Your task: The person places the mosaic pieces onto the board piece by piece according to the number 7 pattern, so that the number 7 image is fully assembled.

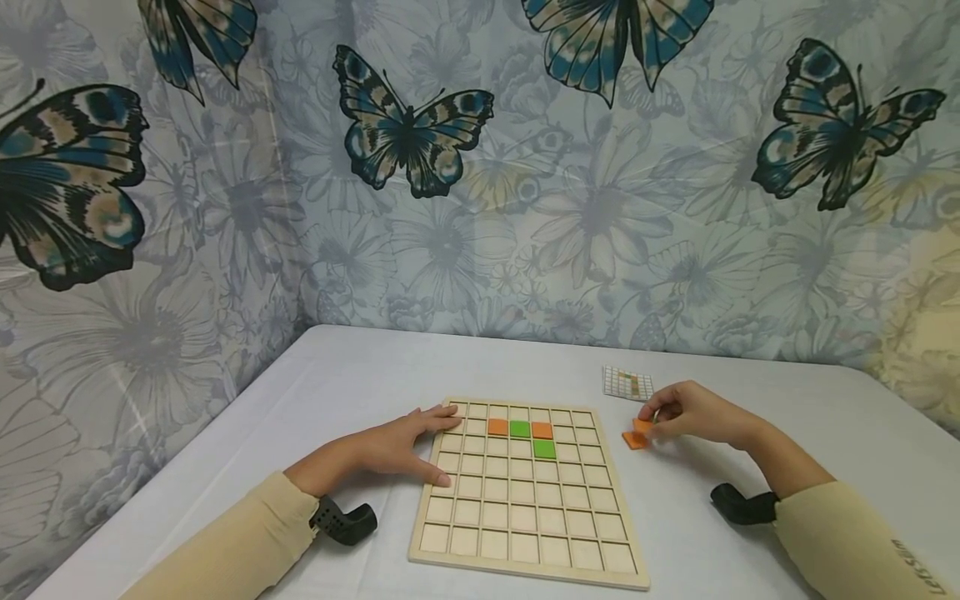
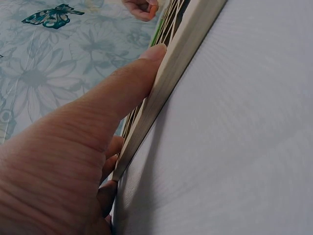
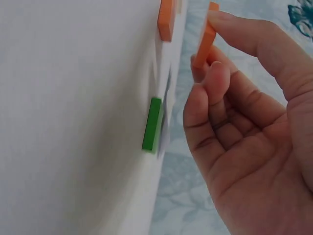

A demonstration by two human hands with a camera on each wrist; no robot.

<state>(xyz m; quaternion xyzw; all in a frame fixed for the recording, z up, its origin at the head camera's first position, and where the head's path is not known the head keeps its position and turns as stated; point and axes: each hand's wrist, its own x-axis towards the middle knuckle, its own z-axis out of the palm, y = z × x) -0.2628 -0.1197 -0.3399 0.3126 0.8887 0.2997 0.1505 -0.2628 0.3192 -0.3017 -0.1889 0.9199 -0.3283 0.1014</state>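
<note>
A wooden grid board [image 1: 522,518] lies on the table. Its second row from the back has an orange tile [image 1: 498,427], a green tile [image 1: 519,428] and another orange tile [image 1: 542,430] side by side; a further green tile [image 1: 544,449] sits in the row in front. My left hand [image 1: 397,446] rests along the board's left edge, thumb and fingers spread. To the right of the board, my right hand [image 1: 693,414] pinches an orange square tile [image 3: 208,36] between thumb and fingertips, raised off the table. Below it lies another orange tile [image 1: 634,440].
In the right wrist view a green tile [image 3: 153,125] lies on the table near the right hand; the head view hides it. A small printed grid card [image 1: 618,382] lies behind the orange tiles. The white table [image 1: 360,367] meets a butterfly-patterned backdrop [image 1: 450,250].
</note>
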